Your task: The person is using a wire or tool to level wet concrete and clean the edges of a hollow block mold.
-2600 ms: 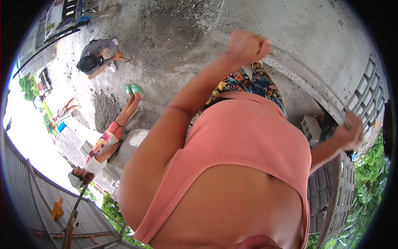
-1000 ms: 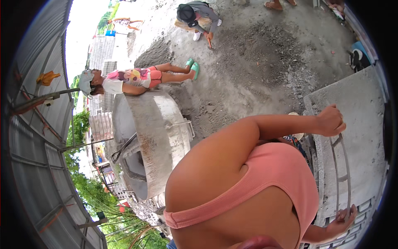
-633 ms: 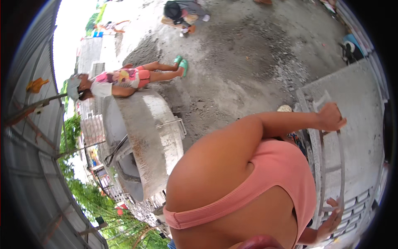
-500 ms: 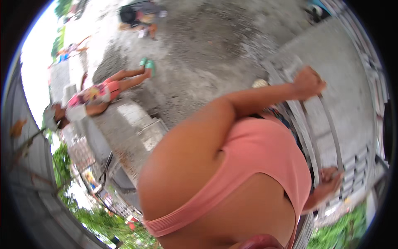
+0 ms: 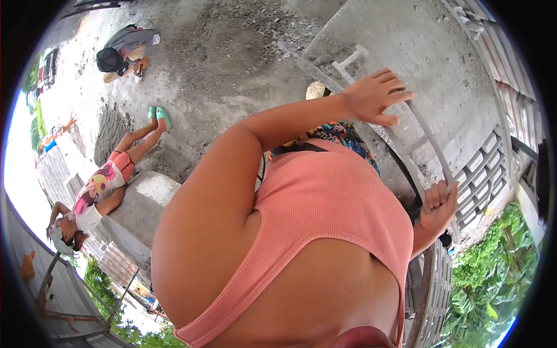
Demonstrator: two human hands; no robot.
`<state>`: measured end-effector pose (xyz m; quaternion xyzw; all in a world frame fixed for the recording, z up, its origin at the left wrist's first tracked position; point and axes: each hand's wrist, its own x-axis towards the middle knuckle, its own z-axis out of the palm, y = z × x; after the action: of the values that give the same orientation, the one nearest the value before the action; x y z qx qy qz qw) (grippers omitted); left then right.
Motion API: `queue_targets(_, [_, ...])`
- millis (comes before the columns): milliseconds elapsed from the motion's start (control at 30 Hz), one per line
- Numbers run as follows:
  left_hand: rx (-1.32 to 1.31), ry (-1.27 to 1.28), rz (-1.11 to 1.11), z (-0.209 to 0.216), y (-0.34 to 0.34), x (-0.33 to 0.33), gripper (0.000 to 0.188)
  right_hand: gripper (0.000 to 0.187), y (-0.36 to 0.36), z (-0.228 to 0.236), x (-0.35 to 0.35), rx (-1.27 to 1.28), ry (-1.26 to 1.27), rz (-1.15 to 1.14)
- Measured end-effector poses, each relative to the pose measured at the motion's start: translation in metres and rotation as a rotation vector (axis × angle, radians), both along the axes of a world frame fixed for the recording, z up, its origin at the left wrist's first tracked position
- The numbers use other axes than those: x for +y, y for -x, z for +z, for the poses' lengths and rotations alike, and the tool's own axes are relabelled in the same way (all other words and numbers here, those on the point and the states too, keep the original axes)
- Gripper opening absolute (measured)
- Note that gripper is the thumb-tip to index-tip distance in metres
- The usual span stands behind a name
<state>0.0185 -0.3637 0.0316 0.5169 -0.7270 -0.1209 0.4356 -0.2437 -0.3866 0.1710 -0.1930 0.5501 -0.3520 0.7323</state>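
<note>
Grey slab (image 5: 418, 64) (speckled) beneath ladder-like frame (image 5: 428, 136)

Frame (image 5: 419, 144): looks like metal, thin bars, matt grey under a dusty cement film. Counter (image 5: 429, 75): concrete, dull, mostly smooth, scuffed and speckled, near edge rough and grainy. Hollow blocks (image 5: 478, 177): raw cement, matt, coarse. Tank top (image 5: 336, 197): ribbed knit cloth, soft, matt. Trousers (image 5: 342, 136): printed cloth, flat finish. Ground (image 5: 232, 35): dry and dusty, gravelly in patches. Corrugated sheets (image 5: 519, 110): ridged metal, weathered, rust-toned in places. Clogs (image 5: 162, 119): smooth, moulded, plastic or rubber, can't tell which. Leaves (image 5: 493, 278): partly glossy, catching light.
</note>
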Motion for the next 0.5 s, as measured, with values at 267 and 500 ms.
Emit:
queue_targets(267, [0.211,0.073,0.067,0.059,0.051,-0.024,0.033,0.031,0.064,0.065,-0.013,-0.193,-0.038,-0.003])
queue_targets(500, [0.219,0.072,0.080,-0.007,0.012,-0.002,0.028,0.037,0.008,0.006,-0.003,0.073,-0.087,-0.061])
